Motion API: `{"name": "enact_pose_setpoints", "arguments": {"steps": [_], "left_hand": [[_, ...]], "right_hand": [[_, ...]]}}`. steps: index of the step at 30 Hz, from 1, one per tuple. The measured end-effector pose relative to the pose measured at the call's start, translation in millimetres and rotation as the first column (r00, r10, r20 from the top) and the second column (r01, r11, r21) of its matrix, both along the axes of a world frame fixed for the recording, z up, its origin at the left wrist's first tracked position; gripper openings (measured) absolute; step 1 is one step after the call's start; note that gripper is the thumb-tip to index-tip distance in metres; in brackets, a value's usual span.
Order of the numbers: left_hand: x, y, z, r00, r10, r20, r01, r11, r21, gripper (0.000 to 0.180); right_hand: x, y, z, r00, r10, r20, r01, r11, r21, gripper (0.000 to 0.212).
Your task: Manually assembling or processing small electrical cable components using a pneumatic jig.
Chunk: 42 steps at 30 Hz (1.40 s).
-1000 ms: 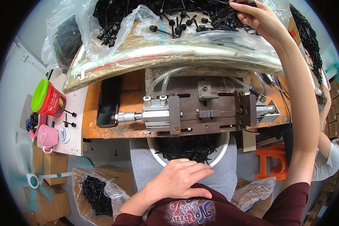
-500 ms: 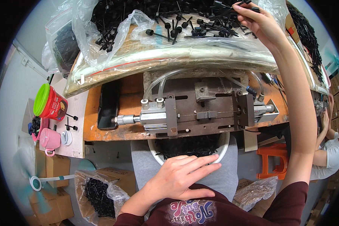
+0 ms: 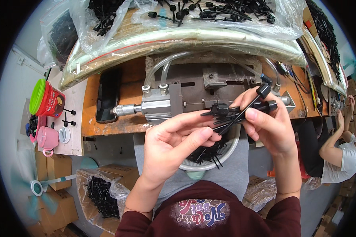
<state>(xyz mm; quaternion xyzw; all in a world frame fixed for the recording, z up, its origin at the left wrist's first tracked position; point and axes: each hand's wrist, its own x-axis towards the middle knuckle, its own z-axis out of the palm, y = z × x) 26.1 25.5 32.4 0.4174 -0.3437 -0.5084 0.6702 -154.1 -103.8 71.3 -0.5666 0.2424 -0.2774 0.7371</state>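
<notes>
Over the clamping machine's front edge, both hands meet around a small bundle of black knob-headed plastic rods point(image 3: 241, 115). My right hand point(image 3: 276, 124) is closed on the knob ends, thumb pressed across them. At the other ends, my left hand point(image 3: 168, 144) pinches the thin shafts between thumb and fingers. Behind them lies the metal machine point(image 3: 156, 106), with two cylinders and clear air hoses; my hands cover the right part of its middle. Below, a pale round basket point(image 3: 236, 147) sits between my legs and holds many of the same rods.
A plastic-covered padded ledge point(image 3: 178, 43) borders a heap of loose rods point(image 3: 221, 14) at the back. Left stand a red tub point(image 3: 53, 102), a pink cup point(image 3: 47, 137) and a black tray point(image 3: 107, 96). A bagged box point(image 3: 101, 197) and a fan point(image 3: 36, 188) are lower left. Another person point(image 3: 340, 154) sits right.
My right hand has come down from the heap at the back, bringing rods. My left hand has risen from the basket's rim and closed on their shafts. The view has shifted slightly.
</notes>
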Motion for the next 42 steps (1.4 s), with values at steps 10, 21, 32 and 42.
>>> {"name": "enact_pose_setpoints", "arguments": {"steps": [10,21,32,42], "left_hand": [[-6,10,-18,0.737,0.269,0.620,-0.140,0.958,-0.249,0.039],[-31,-25,-52,0.066,0.422,0.904,-0.075,0.906,-0.417,0.026],[-29,-28,-39,0.025,0.341,0.940,-0.076,0.938,-0.338,0.031],[-24,-6,-11,0.742,0.151,0.653,0.018,0.969,-0.245,0.040]], "right_hand": [[-22,-1,-22,0.888,-0.435,0.152,0.458,0.867,-0.198,0.019],[-32,22,-39,0.735,-0.652,0.189,0.385,0.172,-0.907,0.023],[-29,34,-53,0.769,-0.615,0.173,0.048,-0.215,-0.975,0.029],[-15,32,-61,0.900,-0.415,0.133,0.030,-0.246,-0.969,0.033]]}}
